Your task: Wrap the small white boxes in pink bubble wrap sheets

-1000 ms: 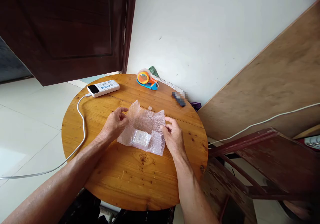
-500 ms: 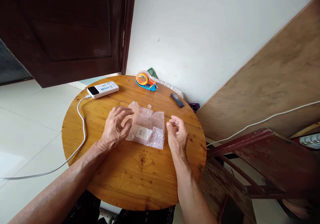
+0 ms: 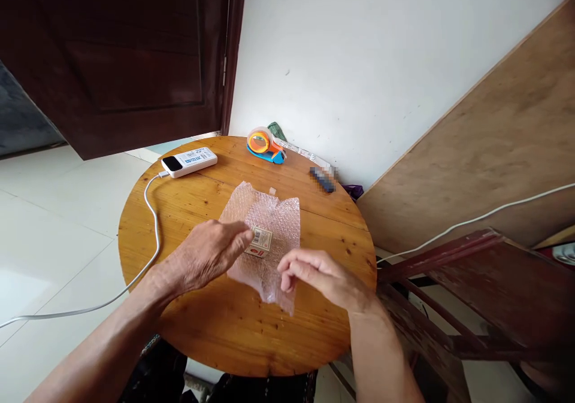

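A sheet of clear bubble wrap (image 3: 274, 211) lies spread on the round wooden table, its near edge rumpled. On it rests a small printed box (image 3: 263, 241) with a barcode and a red mark, its left end behind my left hand (image 3: 220, 247). That hand is open, reaching over the wrap's left side with fingers stretched and the thumb tip by the box; I cannot tell whether it touches the box. My right hand (image 3: 314, 271) hovers over the wrap's right near side, fingers loosely bent and apart, nothing visible in them.
On the wooden table (image 3: 179, 205) are a white device (image 3: 195, 161) with a cable (image 3: 155, 229), an orange and blue tape dispenser (image 3: 265, 145) and a blurred dark object (image 3: 322, 179). A white wall (image 3: 323, 61) stands behind, a dark red wooden piece (image 3: 498, 271) at right.
The wrap's near flap has been folded down toward me, uncovering the box. My right hand has moved nearer and left; my left hand has shifted right, toward the box.
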`<state>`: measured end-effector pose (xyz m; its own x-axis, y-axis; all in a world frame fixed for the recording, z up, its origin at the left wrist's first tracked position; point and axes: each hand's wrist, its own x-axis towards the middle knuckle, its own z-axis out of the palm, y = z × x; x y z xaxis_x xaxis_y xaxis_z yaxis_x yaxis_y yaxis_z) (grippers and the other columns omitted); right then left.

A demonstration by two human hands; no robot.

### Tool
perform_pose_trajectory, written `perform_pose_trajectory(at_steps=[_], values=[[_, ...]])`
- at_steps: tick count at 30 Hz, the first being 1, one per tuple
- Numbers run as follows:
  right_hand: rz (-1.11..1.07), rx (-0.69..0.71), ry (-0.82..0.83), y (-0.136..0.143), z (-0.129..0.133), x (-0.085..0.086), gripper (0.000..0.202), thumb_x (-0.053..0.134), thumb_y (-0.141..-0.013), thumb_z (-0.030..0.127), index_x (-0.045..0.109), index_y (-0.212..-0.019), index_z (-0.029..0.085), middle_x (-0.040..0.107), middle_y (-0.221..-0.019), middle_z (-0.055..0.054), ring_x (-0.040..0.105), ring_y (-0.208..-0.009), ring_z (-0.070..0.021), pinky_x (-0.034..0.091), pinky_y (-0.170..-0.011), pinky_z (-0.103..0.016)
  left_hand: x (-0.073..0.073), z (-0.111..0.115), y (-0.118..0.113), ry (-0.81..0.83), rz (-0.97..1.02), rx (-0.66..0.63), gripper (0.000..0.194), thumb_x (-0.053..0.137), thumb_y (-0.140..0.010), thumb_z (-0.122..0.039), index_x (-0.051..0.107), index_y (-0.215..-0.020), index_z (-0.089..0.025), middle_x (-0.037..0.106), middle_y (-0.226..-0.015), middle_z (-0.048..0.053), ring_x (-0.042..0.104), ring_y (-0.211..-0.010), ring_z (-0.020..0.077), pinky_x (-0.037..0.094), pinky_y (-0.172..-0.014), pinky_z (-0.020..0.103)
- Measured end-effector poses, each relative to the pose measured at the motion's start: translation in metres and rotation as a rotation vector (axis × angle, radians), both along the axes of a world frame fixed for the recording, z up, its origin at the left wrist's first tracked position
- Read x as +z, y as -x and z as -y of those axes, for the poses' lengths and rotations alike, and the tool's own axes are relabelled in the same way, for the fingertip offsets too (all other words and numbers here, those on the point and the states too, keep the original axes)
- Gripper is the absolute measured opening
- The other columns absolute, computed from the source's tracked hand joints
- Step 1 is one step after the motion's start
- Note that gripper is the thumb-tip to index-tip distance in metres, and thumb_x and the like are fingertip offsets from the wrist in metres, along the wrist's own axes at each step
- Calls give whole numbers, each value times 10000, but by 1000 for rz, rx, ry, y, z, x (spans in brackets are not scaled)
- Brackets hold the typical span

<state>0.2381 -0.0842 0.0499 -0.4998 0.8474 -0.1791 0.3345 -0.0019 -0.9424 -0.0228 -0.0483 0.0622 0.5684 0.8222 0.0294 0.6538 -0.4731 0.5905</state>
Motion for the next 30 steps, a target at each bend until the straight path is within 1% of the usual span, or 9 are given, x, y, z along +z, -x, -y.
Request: perform_pose_trajectory(at_steps=[4,7,10,13,17,19,21,25,30], values=[[226,-18,2,4,16,-12,218,532,-946,330,664,-892,166,719,-816,-51,666,-673,-145,491,-637,-269,6,19,6,72,-292,-95,298,407,-960,-277,680,-873,-198,683,-681,50,669,-655,231,429,-600,313],[216,-121,-107,9,21,-17,183,524,-935,287,658,-879,176,704,-784,-29,649,-667,-136,494,-640,-262,1,19,5,48,-248,-30,291,430,-943,-294,707,-988,-217,724,-766,60,699,-718,257,496,-654,365],[206,-277,-278,17,21,-12,159,536,-922,281,661,-873,194,688,-759,-11,635,-688,-146,506,-644,-269,-8,11,-2,-107,-104,36,295,522,-876,-269,681,-1114,-195,733,-994,106,705,-905,290,551,-778,427],[238,-411,-439,29,14,-9,167,593,-875,271,667,-1014,214,724,-950,-39,661,-770,-173,551,-707,-315,-27,-1,-10,-231,50,2,580,588,-805,-225,503,-1375,-157,632,-1308,169,616,-1191,313,519,-977,466],[352,-402,-587,48,-3,-23,557,677,-782,196,556,-1324,238,637,-1327,-104,644,-1116,-264,534,-967,-448,-62,-11,-17,-225,116,-35,890,692,-711,-272,300,-1500,-149,533,-1439,207,521,-1319,345,457,-1068,510],[413,-362,-644,56,-10,-32,574,661,-771,143,554,-1329,224,648,-1311,-111,600,-1207,-282,488,-1039,-469,-76,-11,-20,-196,89,-6,982,743,-669,-318,273,-1510,-129,521,-1447,225,503,-1331,373,418,-1097,540],[443,-360,-663,56,-12,-36,506,637,-785,127,587,-1280,218,690,-1223,-103,627,-1154,-274,496,-1016,-455,-83,-9,-21,-179,48,13,1014,771,-651,-377,288,-1505,-120,500,-1467,231,461,-1363,396,362,-1131,574],[421,-568,-654,28,-4,-32,393,645,-837,256,617,-1228,229,719,-1163,-88,671,-1037,-255,528,-931,-423,-83,-4,-22,-185,19,-15,982,777,-661,-458,347,-1489,-149,481,-1497,193,391,-1415,384,286,-1172,579],[588,-898,-621,-42,7,-39,502,652,-817,467,609,-1246,210,715,-1173,-123,668,-1043,-307,509,-939,-499,-80,-3,-23,-208,29,-38,942,788,-663,-448,391,-1467,-158,489,-1495,175,395,-1411,368,287,-1170,567]])
